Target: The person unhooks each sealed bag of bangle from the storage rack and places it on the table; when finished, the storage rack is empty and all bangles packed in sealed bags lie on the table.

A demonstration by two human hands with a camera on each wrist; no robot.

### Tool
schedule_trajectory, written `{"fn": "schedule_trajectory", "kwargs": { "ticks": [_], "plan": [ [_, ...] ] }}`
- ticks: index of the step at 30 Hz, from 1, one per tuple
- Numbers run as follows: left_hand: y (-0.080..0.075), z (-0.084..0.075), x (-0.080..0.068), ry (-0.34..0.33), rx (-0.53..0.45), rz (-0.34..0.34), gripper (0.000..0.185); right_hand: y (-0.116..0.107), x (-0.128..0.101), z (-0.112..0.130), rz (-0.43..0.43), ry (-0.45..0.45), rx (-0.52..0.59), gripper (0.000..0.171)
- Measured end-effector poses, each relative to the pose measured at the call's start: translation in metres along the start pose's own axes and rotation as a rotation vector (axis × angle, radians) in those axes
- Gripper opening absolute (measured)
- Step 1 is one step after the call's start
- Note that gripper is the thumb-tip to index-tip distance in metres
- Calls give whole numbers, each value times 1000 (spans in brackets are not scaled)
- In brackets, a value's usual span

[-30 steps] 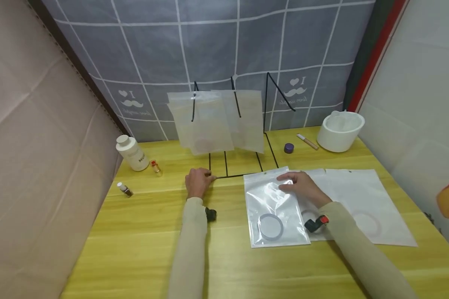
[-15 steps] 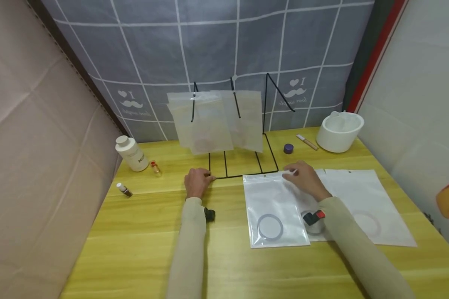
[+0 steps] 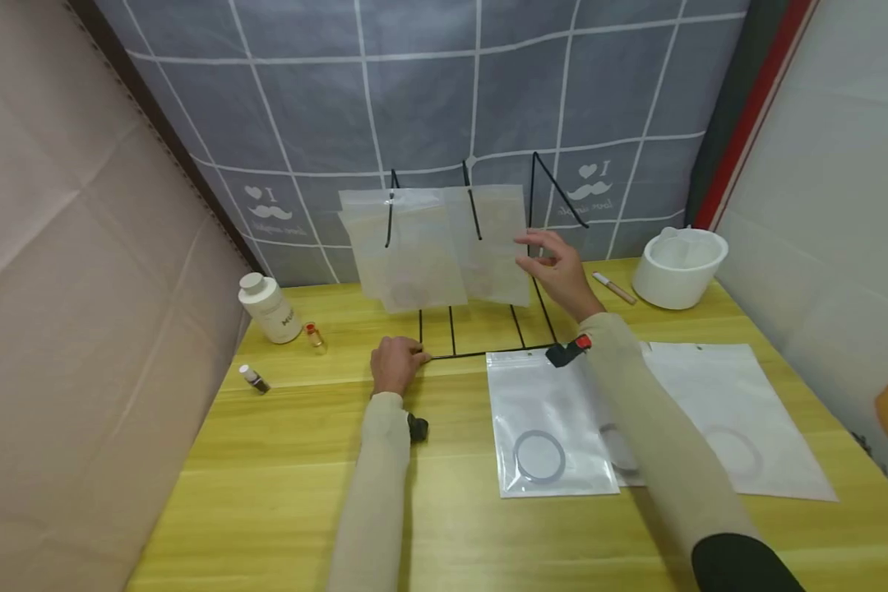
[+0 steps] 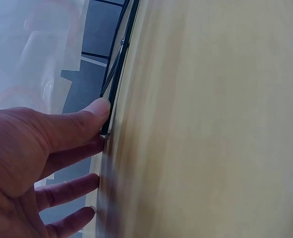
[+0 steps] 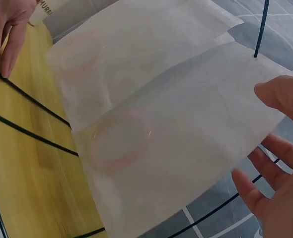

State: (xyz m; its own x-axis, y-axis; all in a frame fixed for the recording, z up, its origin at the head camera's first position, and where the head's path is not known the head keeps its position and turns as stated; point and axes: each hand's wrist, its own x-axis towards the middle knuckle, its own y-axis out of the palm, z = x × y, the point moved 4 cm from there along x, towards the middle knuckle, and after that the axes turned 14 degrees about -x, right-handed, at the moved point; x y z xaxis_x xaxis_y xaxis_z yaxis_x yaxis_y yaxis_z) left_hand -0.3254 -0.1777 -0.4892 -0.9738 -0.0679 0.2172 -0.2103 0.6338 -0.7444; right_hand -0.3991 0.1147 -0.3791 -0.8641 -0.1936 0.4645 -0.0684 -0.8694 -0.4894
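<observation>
At the front left corner of a black wire display rack [image 3: 468,354], my left hand [image 3: 395,365] pinches the base rod [image 4: 117,79] between thumb and forefinger. Two groups of translucent zip bags [image 3: 414,255] hang from the rack's left and middle hooks; the right hook [image 3: 560,191] is bare. My right hand [image 3: 555,271] is raised beside the right-hand hanging bag [image 5: 186,124], thumb and fingers spread around its edge and holding nothing. Faint pink rings show through the hanging bags. A flat zip bag [image 3: 540,403] with a round bangle-like ring lies before the rack.
More flat bags [image 3: 740,427] lie to the right, partly under my right forearm. A white bowl [image 3: 678,275] and a slim stick [image 3: 614,288] stand behind. On the left are a white bottle [image 3: 272,311], a red-capped vial [image 3: 314,337] and a white-capped vial [image 3: 255,380].
My right hand has left the top edge of the flat bag and risen to the right-hand hanging bag. The left hand stays on the rack corner. The head view has shifted slightly.
</observation>
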Motion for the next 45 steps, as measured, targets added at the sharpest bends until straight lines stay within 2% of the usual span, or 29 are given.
{"fn": "schedule_trajectory", "kwargs": {
  "ticks": [4,7,16,23,33,41,45],
  "plan": [
    [1,1,0,-3,-3,-2,21,1,10,30,7,-68,47,34],
    [3,2,1,-15,-13,11,22,0,13,44,9,-115,41,33],
    [4,4,1,-51,-11,19,25,4,23,47,93,-83,-26,39],
    [6,4,-1,-45,-23,18,25,1,23,43,54,-83,-10,36],
    [4,4,6,-51,-26,18,26,-12,6,52,47,-196,-29,31],
    [5,5,7,-72,-16,48,26,-21,-21,60,52,-164,-40,30],
    [4,6,6,-72,-2,47,26,-22,-34,65,34,-180,-41,30]
  ]
}}
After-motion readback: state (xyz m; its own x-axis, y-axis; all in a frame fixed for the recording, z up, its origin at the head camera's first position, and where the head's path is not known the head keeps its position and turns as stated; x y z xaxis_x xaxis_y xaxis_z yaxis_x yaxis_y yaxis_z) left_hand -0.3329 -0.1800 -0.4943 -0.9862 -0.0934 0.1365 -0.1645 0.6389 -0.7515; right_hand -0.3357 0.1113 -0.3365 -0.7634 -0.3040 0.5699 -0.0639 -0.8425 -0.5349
